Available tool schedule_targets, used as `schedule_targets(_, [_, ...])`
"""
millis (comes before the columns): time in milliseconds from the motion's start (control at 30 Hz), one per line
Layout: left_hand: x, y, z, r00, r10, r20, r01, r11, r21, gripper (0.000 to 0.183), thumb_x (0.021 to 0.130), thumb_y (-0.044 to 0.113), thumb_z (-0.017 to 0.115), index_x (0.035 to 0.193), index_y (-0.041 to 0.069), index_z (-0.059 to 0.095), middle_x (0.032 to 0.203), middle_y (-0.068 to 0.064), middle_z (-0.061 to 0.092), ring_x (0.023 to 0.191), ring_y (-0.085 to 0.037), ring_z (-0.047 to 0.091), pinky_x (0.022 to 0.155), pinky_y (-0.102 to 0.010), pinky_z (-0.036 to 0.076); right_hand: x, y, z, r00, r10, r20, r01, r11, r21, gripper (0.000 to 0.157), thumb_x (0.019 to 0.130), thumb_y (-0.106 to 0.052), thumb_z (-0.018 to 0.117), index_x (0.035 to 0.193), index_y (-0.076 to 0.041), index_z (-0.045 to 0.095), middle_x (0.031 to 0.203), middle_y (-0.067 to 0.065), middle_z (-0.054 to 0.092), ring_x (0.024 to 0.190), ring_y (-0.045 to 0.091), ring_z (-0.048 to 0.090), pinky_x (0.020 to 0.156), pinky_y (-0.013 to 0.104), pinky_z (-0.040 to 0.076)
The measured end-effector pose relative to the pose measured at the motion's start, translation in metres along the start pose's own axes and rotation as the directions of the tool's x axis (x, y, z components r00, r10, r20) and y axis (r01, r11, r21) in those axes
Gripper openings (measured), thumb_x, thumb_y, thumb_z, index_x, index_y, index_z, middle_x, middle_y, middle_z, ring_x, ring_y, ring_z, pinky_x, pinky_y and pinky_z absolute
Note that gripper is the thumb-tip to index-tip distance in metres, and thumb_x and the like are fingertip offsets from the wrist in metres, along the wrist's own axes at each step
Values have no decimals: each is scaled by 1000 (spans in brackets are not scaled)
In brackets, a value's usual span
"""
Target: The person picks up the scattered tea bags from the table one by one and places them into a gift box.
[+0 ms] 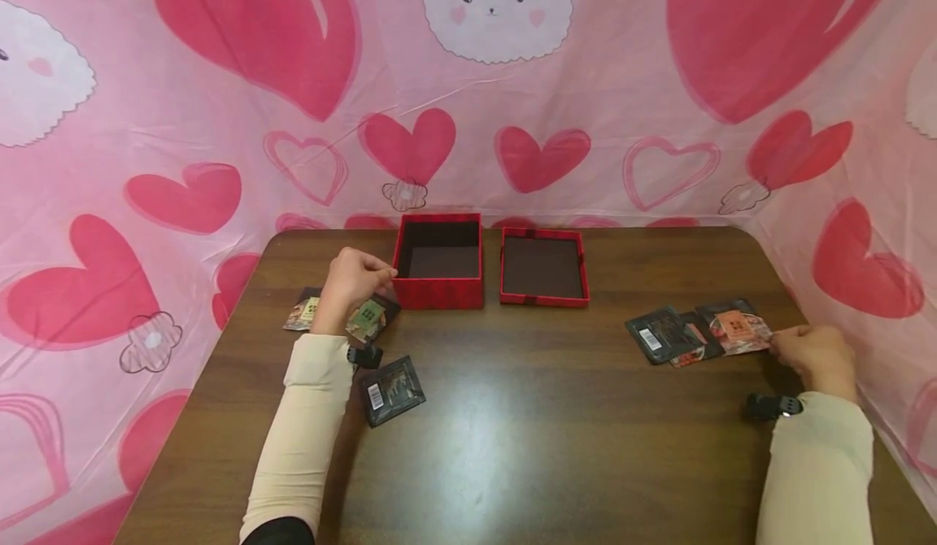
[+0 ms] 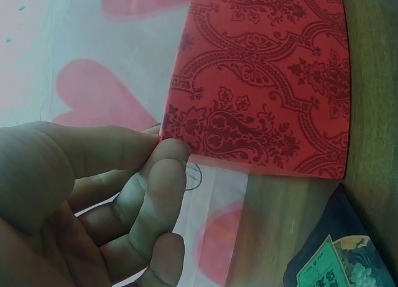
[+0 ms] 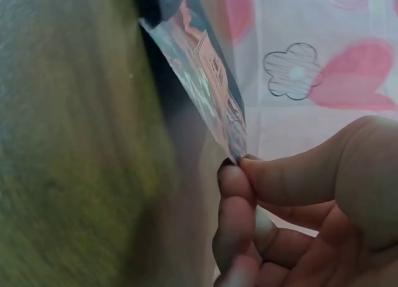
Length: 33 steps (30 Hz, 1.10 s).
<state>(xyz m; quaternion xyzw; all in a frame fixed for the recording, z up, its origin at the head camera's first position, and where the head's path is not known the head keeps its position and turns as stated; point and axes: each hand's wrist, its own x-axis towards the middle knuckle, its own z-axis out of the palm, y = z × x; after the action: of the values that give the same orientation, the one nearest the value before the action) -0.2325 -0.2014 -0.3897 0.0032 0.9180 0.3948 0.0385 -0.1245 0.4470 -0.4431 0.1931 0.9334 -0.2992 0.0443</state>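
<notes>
At the back of the table sits an open red box (image 1: 439,294) with a dark inside. My left hand (image 1: 350,283) pinches its near left corner between thumb and forefinger; the left wrist view shows the box's dark floral pattern (image 2: 261,81). Two sachets with green labels, one of them this sachet (image 1: 368,318), lie under and beside that hand. On the right, my right hand (image 1: 818,358) pinches the corner of a sachet with an orange label (image 1: 738,327). In the right wrist view this sachet (image 3: 208,81) is held by thumb and fingertip, tilted.
A shallow red lid (image 1: 544,299) lies inside up, right of the box. Beside the held sachet are a dark sachet with a barcode (image 1: 662,335) and another sachet (image 1: 699,346) partly covered. One more dark sachet (image 1: 394,390) lies near my left forearm. A heart-patterned cloth (image 1: 542,89) hangs behind.
</notes>
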Motion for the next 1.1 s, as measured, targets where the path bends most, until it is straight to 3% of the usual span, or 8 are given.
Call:
schedule_targets(100, [0,0,-1,1000,-7,2,7,1000,-3,22,96,17,69,99,-3,79,84,-18,74,81,-35,73,60,-30,51,2,2,-1,1000,-1,14,0,997,74,34,93,-17,50,76,6,68,63,1,58,58,19,47,49,34,41])
schedule_targets(233, [0,-1,-1,1000,-16,4,17,1000,-8,22,97,17,69,99,-3,79,85,-19,74,81,-36,73,60,-30,51,2,-2,-6,1000,12,9,-14,981,195,34,95,-17,47,73,-3,69,61,-5,59,55,13,49,48,31,42])
schedule_targets(433, [0,-1,-2,1000,-19,-7,19,1000,-7,22,97,17,69,99,-3,79,84,-18,74,81,-36,73,62,-30,52,2,-17,-17,998,45,38,-56,913,404,36,99,-11,48,71,-23,69,67,-12,61,61,8,56,55,26,50])
schedule_targets(567, [0,0,-2,1000,-17,-3,17,1000,2,21,96,17,69,99,-2,79,85,-19,74,79,-32,73,62,-31,52,-1,-23,-19,997,42,71,-74,839,540,43,100,-7,49,69,-27,70,67,-10,63,61,6,59,56,23,50])
schedule_targets(667, [0,0,-2,1000,-25,5,25,1000,-4,22,96,16,68,100,-2,79,87,-20,74,80,-33,73,62,-32,52,-4,-28,-15,996,27,85,-78,731,678,43,100,-4,50,69,-24,73,67,-7,65,59,6,61,55,20,51])
schedule_targets(800, [-1,0,-4,999,-34,5,34,999,-20,22,96,17,68,101,-3,78,87,-19,74,83,-37,73,62,-33,51,-4,-42,-9,997,19,76,-70,648,758,43,99,-2,51,68,-22,74,67,-5,65,57,7,61,54,19,53])
schedule_targets(1000, [-1,-1,-4,999,-41,-7,40,999,-16,21,96,15,67,99,-2,79,83,-16,75,82,-36,73,65,-32,52,0,-72,0,997,5,75,-61,635,770,40,98,0,52,69,-19,73,67,-3,65,57,9,61,55,20,54])
schedule_targets(1100, [1,0,-2,999,-48,16,49,998,-32,21,97,16,68,99,-2,79,84,-16,75,83,-36,73,69,-34,53,1,-82,2,999,9,51,-44,663,747,42,98,-1,52,67,-21,73,66,-4,65,56,8,61,53,19,53])
